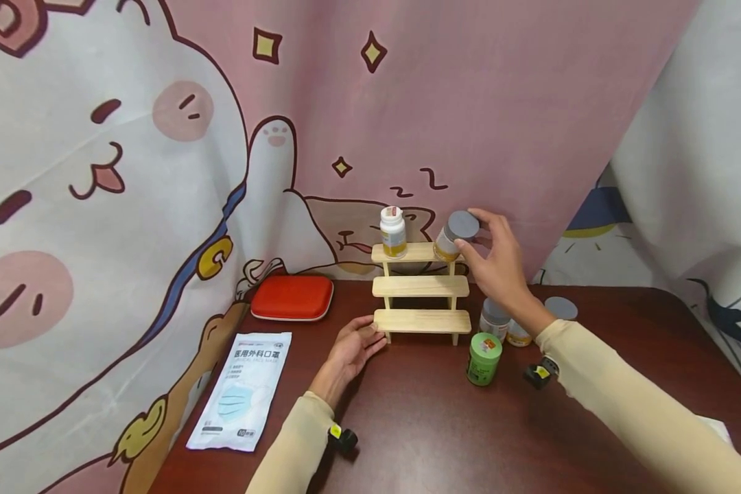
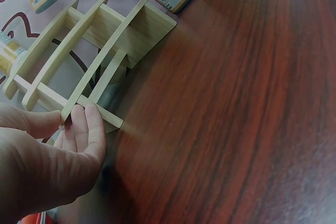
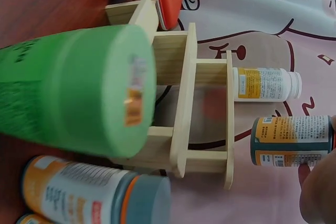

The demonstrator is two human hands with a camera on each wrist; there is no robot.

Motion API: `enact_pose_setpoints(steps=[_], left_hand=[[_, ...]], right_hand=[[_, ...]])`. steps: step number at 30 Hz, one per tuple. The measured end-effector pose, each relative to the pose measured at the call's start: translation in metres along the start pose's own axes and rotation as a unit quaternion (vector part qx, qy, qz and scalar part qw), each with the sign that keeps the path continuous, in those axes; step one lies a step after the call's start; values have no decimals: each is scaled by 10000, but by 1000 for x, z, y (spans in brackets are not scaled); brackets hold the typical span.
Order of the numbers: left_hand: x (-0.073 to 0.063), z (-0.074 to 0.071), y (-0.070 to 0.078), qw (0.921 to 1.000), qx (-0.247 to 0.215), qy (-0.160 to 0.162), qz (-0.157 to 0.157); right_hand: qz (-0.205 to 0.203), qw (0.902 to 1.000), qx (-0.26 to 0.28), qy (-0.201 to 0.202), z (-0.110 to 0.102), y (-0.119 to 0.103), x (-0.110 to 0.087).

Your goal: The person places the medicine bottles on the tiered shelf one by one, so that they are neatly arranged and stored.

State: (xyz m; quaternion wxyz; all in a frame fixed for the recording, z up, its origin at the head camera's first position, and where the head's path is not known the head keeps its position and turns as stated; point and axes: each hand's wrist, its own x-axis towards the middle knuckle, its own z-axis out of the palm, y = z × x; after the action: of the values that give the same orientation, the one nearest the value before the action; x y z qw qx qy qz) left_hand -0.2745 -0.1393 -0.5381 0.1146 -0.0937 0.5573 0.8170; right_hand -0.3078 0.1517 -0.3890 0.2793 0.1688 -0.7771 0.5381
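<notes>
A three-step wooden display rack stands on the table against the cloth. My left hand grips the left end of its lowest step, thumb on one side and fingers on the other. In my right hand is a grey-capped pill bottle with a white and yellow label, tilted over the right end of the top step. The right wrist view shows a gap between this held bottle and the step. On the left of the top step stands a white-capped pill bottle.
To the right of the rack are a green jar, a grey-capped bottle and another grey-capped bottle, partly behind my right forearm. A red case and a face mask packet lie on the left of the dark table.
</notes>
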Motion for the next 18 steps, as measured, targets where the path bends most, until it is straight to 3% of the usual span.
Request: enact_pose_setpoints(steps=[9, 18], left_hand=[[-1, 0, 1, 10000, 40, 17, 1], [-2, 4, 2, 10000, 80, 54, 12]], right_hand=[[570, 9978, 337, -27, 19, -1, 20], [715, 9966, 351, -213, 32, 0, 30]])
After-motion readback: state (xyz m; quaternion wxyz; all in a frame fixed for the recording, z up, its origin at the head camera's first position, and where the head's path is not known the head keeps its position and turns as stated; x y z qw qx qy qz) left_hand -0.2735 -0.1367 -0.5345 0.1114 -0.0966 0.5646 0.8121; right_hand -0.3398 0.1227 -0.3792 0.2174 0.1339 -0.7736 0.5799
